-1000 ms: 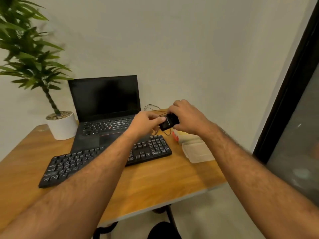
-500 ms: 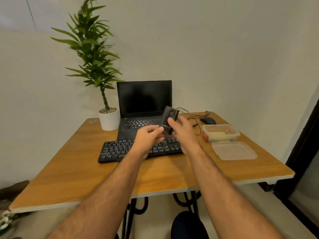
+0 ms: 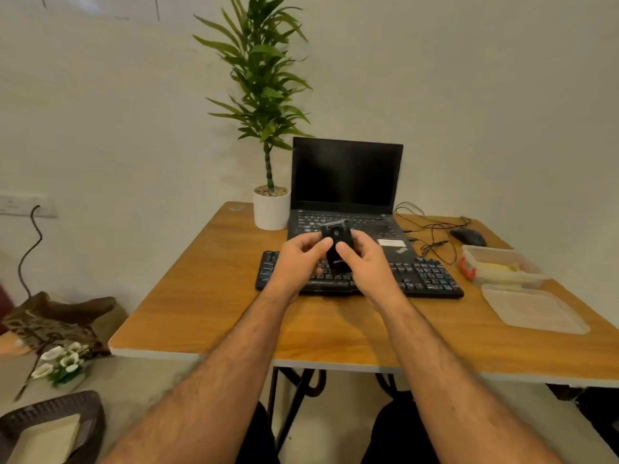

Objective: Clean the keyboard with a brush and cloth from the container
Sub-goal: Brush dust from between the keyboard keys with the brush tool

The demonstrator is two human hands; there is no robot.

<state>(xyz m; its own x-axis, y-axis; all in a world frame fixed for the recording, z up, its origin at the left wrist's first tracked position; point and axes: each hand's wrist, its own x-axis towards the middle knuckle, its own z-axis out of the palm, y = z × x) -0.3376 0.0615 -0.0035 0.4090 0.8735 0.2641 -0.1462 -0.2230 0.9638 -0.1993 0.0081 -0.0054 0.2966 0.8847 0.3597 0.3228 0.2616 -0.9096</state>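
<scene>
- Over the last second the view pulled back and swung left: the whole wooden table (image 3: 217, 306) came into frame, with the floor clutter to its left, where before the desk had filled the picture at close range.
- The small black device (image 3: 336, 251) stayed between both hands throughout. It now stood roughly upright above the keyboard (image 3: 425, 274), whereas a second earlier it had been held lower and more side-on.
- The left hand (image 3: 298, 262) had its fingers curled, thumb tip pressed to the device's left edge; the right hand (image 3: 366, 264) pinched it from the other side, thumb on its face.
- What the device was could not be told; it may have been a small recorder or clip unit, and it did not look like a brush.
- That suggested cleaning had not begun: the keyboard lay untouched in front of the laptop (image 3: 345, 182), both hands busy with something else.
- The clear container (image 3: 502, 267) sat open at the table's right side, just right of the keyboard, with a red clasp on its near-left corner.
- Inside it lay something pale yellow, probably the cloth; no brush could be made out.
- Its lid (image 3: 532, 311) lay flat on the table just in front of it.
</scene>
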